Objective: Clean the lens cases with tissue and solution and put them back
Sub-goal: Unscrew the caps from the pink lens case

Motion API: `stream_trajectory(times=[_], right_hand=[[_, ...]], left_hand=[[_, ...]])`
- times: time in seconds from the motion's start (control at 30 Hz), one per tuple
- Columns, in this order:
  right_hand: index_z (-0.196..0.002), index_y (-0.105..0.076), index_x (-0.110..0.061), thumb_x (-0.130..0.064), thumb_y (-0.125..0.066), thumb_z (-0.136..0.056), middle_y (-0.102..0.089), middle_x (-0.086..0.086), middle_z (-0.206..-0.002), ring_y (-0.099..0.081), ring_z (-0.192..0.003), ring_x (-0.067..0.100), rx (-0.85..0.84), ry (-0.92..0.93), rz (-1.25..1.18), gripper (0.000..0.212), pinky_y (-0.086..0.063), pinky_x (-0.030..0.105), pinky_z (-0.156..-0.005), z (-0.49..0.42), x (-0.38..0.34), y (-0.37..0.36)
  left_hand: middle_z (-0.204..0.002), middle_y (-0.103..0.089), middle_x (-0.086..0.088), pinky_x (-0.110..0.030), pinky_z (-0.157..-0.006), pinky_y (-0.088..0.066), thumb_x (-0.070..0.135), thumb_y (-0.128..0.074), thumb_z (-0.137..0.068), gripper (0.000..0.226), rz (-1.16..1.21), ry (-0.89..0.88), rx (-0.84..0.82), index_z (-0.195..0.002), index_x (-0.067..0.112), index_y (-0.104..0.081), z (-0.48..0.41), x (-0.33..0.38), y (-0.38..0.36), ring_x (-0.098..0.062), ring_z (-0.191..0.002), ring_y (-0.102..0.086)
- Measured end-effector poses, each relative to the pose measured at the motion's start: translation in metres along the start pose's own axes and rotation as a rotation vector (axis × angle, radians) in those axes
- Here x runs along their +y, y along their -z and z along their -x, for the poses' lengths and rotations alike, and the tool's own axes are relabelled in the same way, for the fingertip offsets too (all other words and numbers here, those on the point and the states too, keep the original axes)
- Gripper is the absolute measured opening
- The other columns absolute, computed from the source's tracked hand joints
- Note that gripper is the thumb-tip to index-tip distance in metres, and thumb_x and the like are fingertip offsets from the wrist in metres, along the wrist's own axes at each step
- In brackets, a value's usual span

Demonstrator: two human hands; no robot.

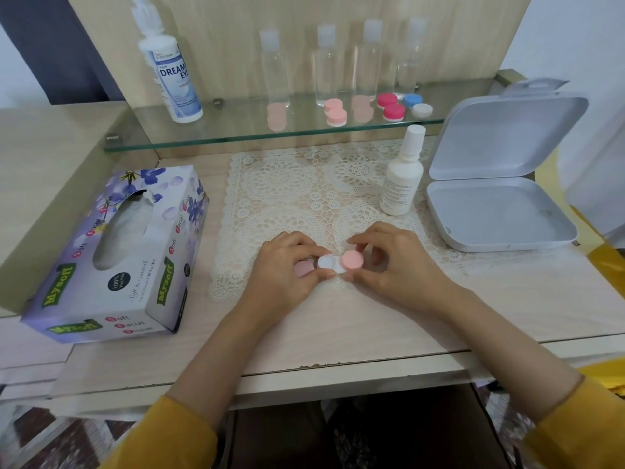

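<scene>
Pink cap and white lens case sit low in the middle of the frame, over the lace mat. The left grip pinches the case; the right grip pinches the cap. Best to hold the case still and twist slowly.

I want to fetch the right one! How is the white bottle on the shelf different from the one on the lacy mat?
The shelf bottle looks bigger, with a blue-lettered label; the mat bottle looks smaller, with dark print. One stands on the glass shelf, the other on the lace mat. Both are white and upright.
</scene>
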State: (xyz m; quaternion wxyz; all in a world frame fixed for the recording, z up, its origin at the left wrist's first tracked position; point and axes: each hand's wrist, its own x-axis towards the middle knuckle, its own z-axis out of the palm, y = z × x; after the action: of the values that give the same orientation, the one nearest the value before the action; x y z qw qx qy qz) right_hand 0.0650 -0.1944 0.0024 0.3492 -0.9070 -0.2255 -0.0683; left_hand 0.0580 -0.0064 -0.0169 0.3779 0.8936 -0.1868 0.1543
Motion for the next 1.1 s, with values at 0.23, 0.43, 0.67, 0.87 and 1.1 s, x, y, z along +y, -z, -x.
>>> stream_trajectory(times=[0.23,0.43,0.67,0.87,1.1], right_hand=[[-0.099,-0.069,-0.014,-0.009,-0.073,-0.074,-0.055,-0.004,-0.089,-0.048,-0.066,0.004,-0.064,0.008,-0.029,0.026,-0.036,0.014,-0.062,-0.001,0.001,0.003],[-0.102,-0.064,-0.011,-0.023,-0.079,-0.067,-0.054,-0.004,-0.093,-0.046,-0.066,-0.003,-0.002,-0.039,-0.007,0.040,-0.034,0.007,-0.065,0.001,0.001,-0.001],[-0.103,-0.069,-0.020,-0.015,-0.072,-0.076,-0.055,-0.008,-0.098,-0.046,-0.068,-0.001,-0.092,-0.018,-0.005,0.027,-0.034,0.015,-0.066,-0.002,-0.002,0.003],[-0.105,-0.064,-0.013,-0.026,-0.072,-0.075,-0.053,-0.005,-0.100,-0.044,-0.075,0.000,-0.034,-0.070,0.039,0.034,-0.031,0.014,-0.068,-0.001,-0.007,-0.002],[-0.119,-0.061,-0.029,-0.018,-0.063,-0.080,-0.049,-0.006,-0.104,-0.044,-0.081,0.008,-0.144,0.007,0.209,0.040,-0.026,0.015,-0.063,-0.001,-0.015,0.006]], left_hand=[[-0.080,-0.056,0.014,-0.026,-0.073,-0.041,0.049,-0.065,-0.065,0.039,0.002,0.023,-0.003,-0.086,0.018,-0.074,0.000,0.001,0.000,-0.003,-0.080,-0.049],[-0.081,-0.057,0.013,-0.029,-0.073,-0.042,0.037,-0.069,-0.065,0.029,-0.002,0.044,-0.006,-0.087,0.018,-0.074,0.000,0.004,0.001,-0.005,-0.078,-0.052],[-0.082,-0.056,0.012,-0.034,-0.075,-0.044,0.037,-0.069,-0.066,0.028,-0.003,0.057,-0.013,-0.087,0.019,-0.074,0.001,0.006,0.003,-0.009,-0.079,-0.054],[-0.082,-0.056,0.014,-0.035,-0.075,-0.045,0.048,-0.063,-0.066,0.037,-0.011,0.046,-0.019,-0.088,0.021,-0.073,0.001,0.004,0.002,-0.007,-0.080,-0.054],[-0.083,-0.057,0.013,-0.034,-0.074,-0.045,0.049,-0.064,-0.067,0.037,-0.020,0.047,-0.021,-0.089,0.020,-0.073,0.001,0.005,0.002,-0.009,-0.080,-0.054]])
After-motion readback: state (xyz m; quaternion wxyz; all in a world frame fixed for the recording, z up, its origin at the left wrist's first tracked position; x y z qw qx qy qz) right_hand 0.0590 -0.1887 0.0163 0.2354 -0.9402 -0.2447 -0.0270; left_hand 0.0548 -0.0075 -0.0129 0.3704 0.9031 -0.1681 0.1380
